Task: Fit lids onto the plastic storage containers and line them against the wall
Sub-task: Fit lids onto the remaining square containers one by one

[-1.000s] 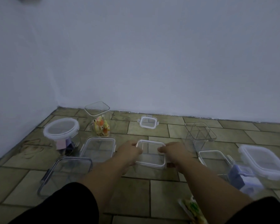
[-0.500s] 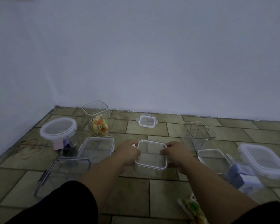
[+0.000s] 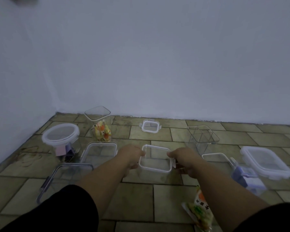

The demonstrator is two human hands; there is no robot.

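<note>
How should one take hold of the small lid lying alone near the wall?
Grip the small lid by two opposite rim edges, coming from above with the thumb on the near side. It lies flat on the tiled floor, so there is no underside to reach; its rim and latch tabs stand out.

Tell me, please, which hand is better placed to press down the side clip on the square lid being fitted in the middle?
Right hand: its fingers sit beside the flipped-out clip on the square lid. The left hand grips the opposite edge, steadying it.
</note>
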